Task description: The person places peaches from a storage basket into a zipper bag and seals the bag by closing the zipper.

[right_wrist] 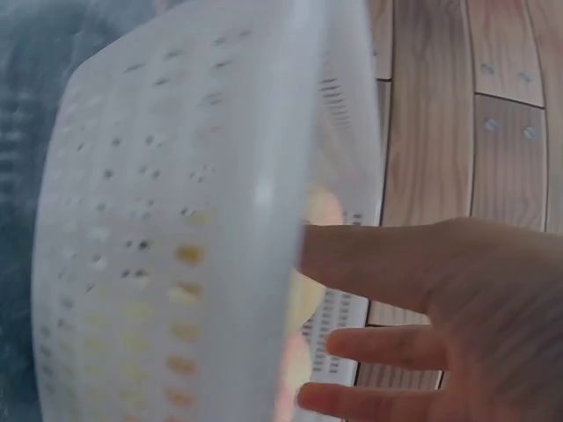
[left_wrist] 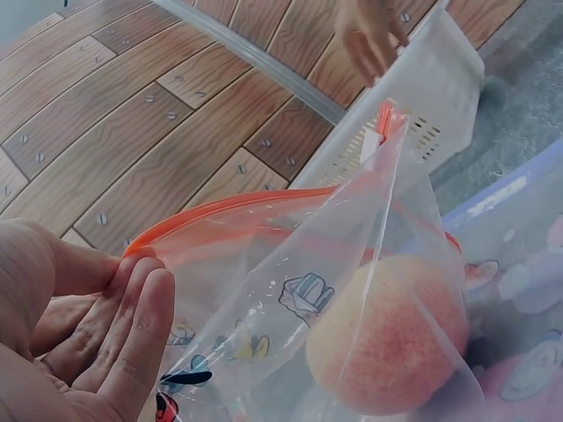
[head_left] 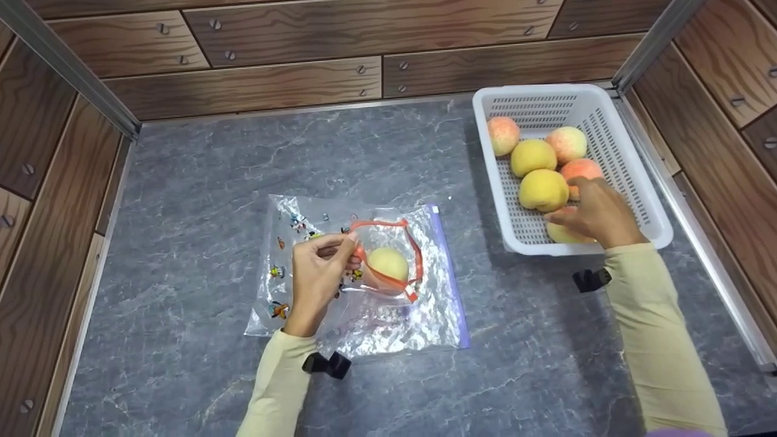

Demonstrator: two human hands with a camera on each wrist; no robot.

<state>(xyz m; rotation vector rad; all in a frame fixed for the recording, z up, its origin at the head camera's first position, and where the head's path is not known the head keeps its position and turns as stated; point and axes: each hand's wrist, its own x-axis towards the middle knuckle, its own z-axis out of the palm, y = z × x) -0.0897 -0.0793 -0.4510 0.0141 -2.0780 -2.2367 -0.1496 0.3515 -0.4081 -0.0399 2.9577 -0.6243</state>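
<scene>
My left hand pinches the orange zip edge of a clear zip bag printed with small cartoon figures. The bag's mouth stands spread, and one peach shows inside, pale yellow from above and pink from the side. My right hand reaches into the white plastic basket, its thumb and fingers apart in the right wrist view. Below its palm a yellow peach is partly covered, with a reddish peach by the fingers. Several more yellow and pink peaches lie there too.
Under the orange-edged bag lies a larger clear bag with a purple zip, flat on the grey marbled table. Wood-patterned walls with metal edging enclose the back and both sides. The basket stands near the right wall.
</scene>
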